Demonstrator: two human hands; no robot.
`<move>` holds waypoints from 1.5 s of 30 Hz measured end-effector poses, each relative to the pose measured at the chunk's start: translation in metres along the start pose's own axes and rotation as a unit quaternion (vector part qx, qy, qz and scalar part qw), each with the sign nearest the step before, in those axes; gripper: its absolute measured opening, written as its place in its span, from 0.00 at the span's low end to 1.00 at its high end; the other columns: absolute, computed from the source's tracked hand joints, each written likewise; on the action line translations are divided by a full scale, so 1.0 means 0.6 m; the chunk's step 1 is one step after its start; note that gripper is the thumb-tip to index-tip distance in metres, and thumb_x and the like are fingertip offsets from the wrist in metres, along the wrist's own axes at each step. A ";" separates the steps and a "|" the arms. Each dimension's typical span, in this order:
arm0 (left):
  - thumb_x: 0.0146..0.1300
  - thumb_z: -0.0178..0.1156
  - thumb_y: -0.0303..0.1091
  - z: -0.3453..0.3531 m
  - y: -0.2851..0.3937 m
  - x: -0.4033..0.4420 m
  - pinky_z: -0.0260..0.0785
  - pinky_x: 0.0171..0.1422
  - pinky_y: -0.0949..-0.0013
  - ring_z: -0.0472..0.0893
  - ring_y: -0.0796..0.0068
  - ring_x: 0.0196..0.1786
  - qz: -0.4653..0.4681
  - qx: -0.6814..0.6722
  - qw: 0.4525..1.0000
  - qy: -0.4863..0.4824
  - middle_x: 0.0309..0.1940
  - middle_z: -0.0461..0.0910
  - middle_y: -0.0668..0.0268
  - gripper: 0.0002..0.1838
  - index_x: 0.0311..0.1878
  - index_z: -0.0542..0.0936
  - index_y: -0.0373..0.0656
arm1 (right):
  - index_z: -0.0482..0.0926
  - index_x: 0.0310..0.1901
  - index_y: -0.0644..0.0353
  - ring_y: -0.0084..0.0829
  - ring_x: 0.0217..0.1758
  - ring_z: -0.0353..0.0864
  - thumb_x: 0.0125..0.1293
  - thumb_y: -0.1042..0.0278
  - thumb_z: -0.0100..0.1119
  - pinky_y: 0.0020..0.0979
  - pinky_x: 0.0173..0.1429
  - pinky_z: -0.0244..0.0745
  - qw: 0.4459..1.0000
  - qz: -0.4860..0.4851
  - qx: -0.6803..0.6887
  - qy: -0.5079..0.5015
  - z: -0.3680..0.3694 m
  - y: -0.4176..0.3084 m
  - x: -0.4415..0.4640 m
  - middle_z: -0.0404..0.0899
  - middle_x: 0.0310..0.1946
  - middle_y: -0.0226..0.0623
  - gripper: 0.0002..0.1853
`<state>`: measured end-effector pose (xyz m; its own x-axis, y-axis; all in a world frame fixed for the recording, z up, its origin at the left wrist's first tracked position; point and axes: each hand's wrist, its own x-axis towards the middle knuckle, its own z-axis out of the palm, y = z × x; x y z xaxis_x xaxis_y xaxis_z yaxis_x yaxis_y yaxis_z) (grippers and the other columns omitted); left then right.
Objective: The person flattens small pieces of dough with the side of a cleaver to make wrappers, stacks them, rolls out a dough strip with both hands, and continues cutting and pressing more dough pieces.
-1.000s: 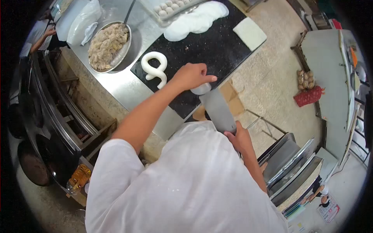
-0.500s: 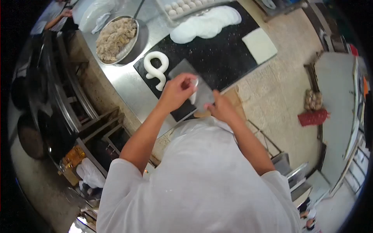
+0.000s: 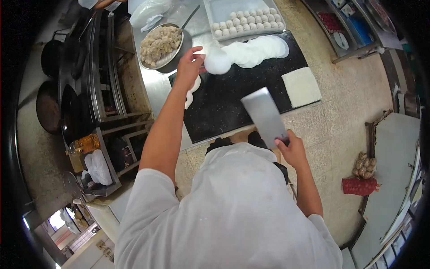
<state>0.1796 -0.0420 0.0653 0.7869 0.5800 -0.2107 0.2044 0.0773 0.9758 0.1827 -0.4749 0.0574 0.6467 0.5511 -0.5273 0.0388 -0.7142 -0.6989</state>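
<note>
My left hand (image 3: 190, 67) is closed at the edge of a thin round dough wrapper (image 3: 218, 62), at the near-left end of a row of overlapping white wrappers (image 3: 255, 51). In my right hand (image 3: 291, 150) is the handle of a cleaver (image 3: 266, 115), its broad blade raised over the front edge of the black board (image 3: 224, 103). A white dough rope (image 3: 189, 99) lies on the board's left side, partly hidden behind my left wrist. On the board's right side rests a folded white cloth (image 3: 302, 87).
A metal bowl of pale filling (image 3: 160, 47) stands on the steel table (image 3: 154, 92) at the left. Behind the wrappers is a tray (image 3: 215, 11) holding rows of small round dough pieces (image 3: 251, 21). Stove and pans (image 3: 48, 107) are at far left; another person's arm (image 3: 104, 3) shows there.
My left hand has moved away from the blade to the wrapper row with a dough wrapper. My right hand has swung the cleaver right, away from the board's left part. The view has shifted.
</note>
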 end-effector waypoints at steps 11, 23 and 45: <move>0.65 0.72 0.38 -0.112 -0.119 -0.216 0.74 0.47 0.63 0.80 0.66 0.39 0.051 0.326 0.921 0.208 0.38 0.81 0.60 0.14 0.44 0.81 0.38 | 0.70 0.46 0.56 0.23 0.22 0.72 0.80 0.61 0.54 0.28 0.26 0.71 0.824 0.109 0.511 0.220 0.024 0.031 0.117 0.73 0.27 0.30 0.08; 0.61 0.73 0.33 -0.175 -0.171 -0.208 0.74 0.57 0.53 0.81 0.50 0.51 0.263 0.342 0.902 0.023 0.48 0.83 0.55 0.17 0.51 0.81 0.40 | 0.74 0.42 0.61 0.39 0.23 0.80 0.76 0.65 0.58 0.38 0.30 0.71 0.988 -0.031 -0.040 0.149 0.214 -0.191 -0.024 0.79 0.25 0.44 0.08; 0.61 0.69 0.31 -0.066 -0.027 -0.073 0.73 0.68 0.52 0.79 0.51 0.64 0.389 0.357 0.846 -0.081 0.55 0.82 0.56 0.17 0.54 0.84 0.41 | 0.81 0.50 0.62 0.56 0.55 0.83 0.66 0.54 0.67 0.51 0.57 0.79 0.923 -0.145 -0.324 -0.152 0.001 -0.190 0.228 0.84 0.45 0.55 0.20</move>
<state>0.1184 -0.0364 0.0613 0.9020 0.1078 0.4180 -0.1578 -0.8190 0.5517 0.2665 -0.3177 0.0647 0.2982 0.7842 -0.5441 0.6869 -0.5721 -0.4482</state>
